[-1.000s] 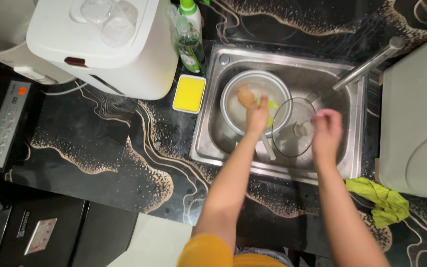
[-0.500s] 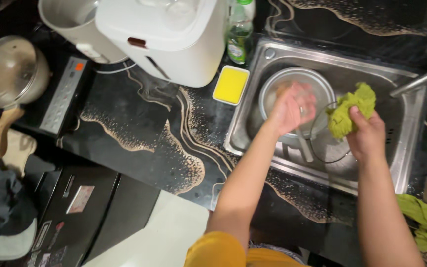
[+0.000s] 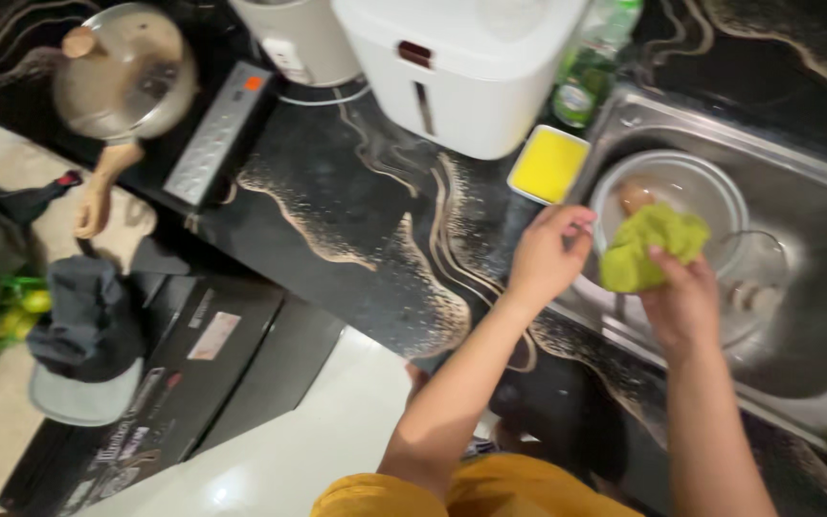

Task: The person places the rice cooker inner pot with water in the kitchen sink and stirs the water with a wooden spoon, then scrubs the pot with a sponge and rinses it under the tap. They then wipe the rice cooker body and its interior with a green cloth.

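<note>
Two bare hands work at the edge of a large stainless steel sink point(image 3: 815, 354) that is set into a black stone countertop with golden veins point(image 3: 366, 230). Behind the countertop stands a big white plastic appliance with a rounded box shape point(image 3: 461, 67), and to its left a flat dark induction cooker point(image 3: 217, 134) carries a shiny metal pot with a glass lid and a wooden handle point(image 3: 126, 72). Inside the sink lies a round pale bowl point(image 3: 691, 187); a small brownish object shows in it, but I cannot tell what it is. Just beside the bowl, to the right, a clear glass lid or vessel point(image 3: 768, 278) rests on the sink bottom, and I cannot say if something is in it. As I judge it, the washing is in the middle: the dishes lie in the sink, none is set out on the countertop, and no foam or running water is visible. The right hand point(image 3: 686, 306) is closed around a crumpled green cloth point(image 3: 648, 244), which it holds above the near rim of the bowl. The left hand point(image 3: 547, 254) hovers just beside the cloth with fingers loosely bent and holds nothing. Between the appliance and the sink sits a small white rectangular tray with a yellow sponge point(image 3: 547, 165), and behind it a green plastic bottle point(image 3: 591, 62).
</note>
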